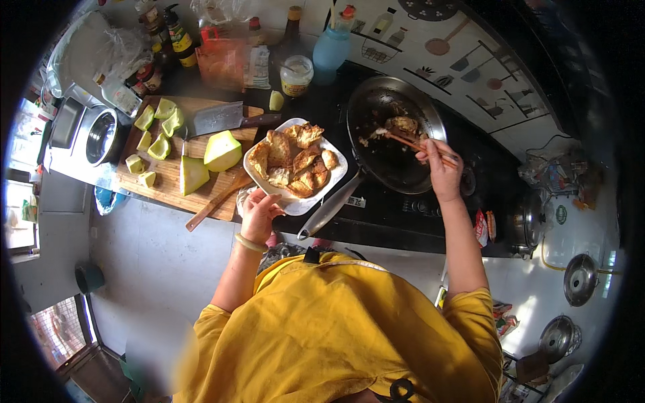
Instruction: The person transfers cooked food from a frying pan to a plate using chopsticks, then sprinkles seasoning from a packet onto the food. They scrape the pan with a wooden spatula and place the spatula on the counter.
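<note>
My left hand grips the near left edge of a square white dish. Browned, fried pieces of food fill the dish. In my right hand is a pair of wooden chopsticks, their tips down inside a dark frying pan. A browned lump of food and small scraps lie in the pan beside the tips. The pan's metal handle points toward me, just right of the dish.
Left of the dish, a wooden cutting board holds a cleaver, green melon-like chunks and a wooden spatula. An open glass jar, a blue bottle and several other bottles line the wall. A metal basin stands far left.
</note>
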A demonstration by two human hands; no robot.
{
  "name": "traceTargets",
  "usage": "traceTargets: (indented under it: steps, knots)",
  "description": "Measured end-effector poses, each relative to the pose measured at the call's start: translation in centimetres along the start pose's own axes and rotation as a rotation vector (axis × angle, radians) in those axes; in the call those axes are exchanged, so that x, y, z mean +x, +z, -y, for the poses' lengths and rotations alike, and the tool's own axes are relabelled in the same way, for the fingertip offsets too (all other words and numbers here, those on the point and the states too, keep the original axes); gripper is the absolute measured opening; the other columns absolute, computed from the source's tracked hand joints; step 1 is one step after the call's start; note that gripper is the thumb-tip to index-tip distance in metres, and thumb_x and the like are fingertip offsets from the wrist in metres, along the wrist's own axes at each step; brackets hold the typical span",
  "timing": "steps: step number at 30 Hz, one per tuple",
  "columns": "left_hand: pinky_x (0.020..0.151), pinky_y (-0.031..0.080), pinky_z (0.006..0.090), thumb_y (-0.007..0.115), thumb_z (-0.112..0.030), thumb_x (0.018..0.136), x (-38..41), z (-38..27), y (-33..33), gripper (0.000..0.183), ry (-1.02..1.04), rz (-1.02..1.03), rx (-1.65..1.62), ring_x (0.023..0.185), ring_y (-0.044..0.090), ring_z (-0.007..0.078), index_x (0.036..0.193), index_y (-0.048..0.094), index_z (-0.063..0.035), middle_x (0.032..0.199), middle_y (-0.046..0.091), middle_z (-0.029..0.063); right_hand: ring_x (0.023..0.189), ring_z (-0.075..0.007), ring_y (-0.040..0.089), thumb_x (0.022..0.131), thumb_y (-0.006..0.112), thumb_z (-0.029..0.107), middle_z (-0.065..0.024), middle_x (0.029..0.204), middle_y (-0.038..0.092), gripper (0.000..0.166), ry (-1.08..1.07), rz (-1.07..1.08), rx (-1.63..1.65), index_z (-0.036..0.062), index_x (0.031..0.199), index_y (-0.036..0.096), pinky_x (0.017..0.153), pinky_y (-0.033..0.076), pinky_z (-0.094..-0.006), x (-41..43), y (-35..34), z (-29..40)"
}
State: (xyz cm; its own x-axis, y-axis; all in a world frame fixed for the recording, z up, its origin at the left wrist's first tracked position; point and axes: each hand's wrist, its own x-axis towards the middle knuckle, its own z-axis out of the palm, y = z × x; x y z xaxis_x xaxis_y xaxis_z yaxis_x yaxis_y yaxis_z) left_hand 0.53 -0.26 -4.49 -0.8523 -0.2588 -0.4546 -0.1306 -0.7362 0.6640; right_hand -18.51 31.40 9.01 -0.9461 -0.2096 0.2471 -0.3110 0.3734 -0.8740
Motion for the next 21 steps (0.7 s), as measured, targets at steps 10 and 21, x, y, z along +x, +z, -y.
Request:
traceTargets:
  steps: [10,21]
  knots:
    - [0.055,0.050,0.0210,0.059,-0.003,0.081,-0.8,-0.2,0.2,0.013,0.005,0.037,-0.010,0.062,0.062,0.0118,0.093,0.064,0.0000,0.084,0.068,0.0082,0.068,-0.0128,0.063,0.091,0.058,0.023,-0.0085,0.086,0.067,0.028,0.112,0.017,0.035,-0.0032,0.101,0.065,0.062,0.052,-0.0248,-1.3,0.0,-1.6]
    - [0.055,0.050,0.0210,0.059,-0.003,0.081,-0.9,-0.4,0.3,0.014,0.005,0.036,0.013,0.062,0.061,0.0114,0.093,0.064,-0.0004,0.084,0.067,0.0076,0.072,-0.0141,0.064,0.088,0.061,0.010,-0.0074,0.086,0.066,0.015,-0.037,0.064,-0.134,0.0006,0.099,0.065,0.067,0.054,-0.0261,-2.2,1.9,-2.6]
